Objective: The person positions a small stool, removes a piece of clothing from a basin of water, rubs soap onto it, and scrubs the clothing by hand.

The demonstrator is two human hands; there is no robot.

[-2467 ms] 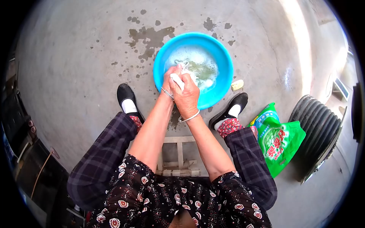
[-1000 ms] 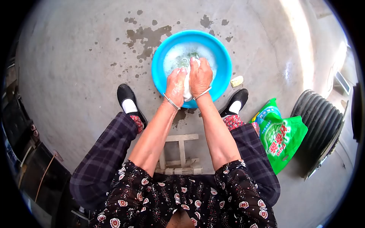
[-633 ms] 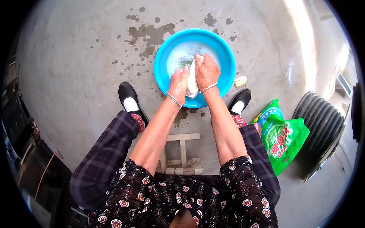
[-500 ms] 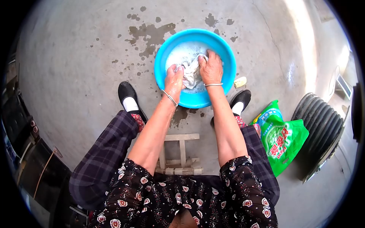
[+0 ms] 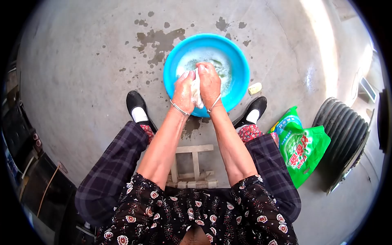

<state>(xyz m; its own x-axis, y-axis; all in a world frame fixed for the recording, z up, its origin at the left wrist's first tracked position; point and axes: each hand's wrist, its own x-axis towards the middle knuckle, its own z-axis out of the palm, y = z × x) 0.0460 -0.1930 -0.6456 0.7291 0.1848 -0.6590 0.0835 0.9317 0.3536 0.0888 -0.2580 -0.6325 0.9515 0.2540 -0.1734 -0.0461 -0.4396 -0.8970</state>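
A bunched white cloth (image 5: 197, 92) is squeezed between my two hands over the near part of a round blue basin (image 5: 240, 61). My left hand (image 5: 183, 90) grips its left side, fingers curled around it. On the other side my right hand (image 5: 209, 83) is closed on the same cloth, touching or nearly touching the left at the fingertips. Foamy, cloudy water (image 5: 224, 72) fills the basin beyond the hands. Each wrist wears a metal bangle. The lower folds of the cloth hang between the palms.
A pale yellow soap bar (image 5: 255, 88) lies on the floor right of the basin. Farther right are a green printed bag (image 5: 304, 151) and a black ribbed coil (image 5: 339, 126). A wooden frame (image 5: 196, 163) is below my forearms. Dark wet patches (image 5: 157, 41) mark the concrete.
My hands were apart with the cloth spread between them; now they have come together and the cloth is bunched. The right hand has moved left and the foam pattern has shifted.
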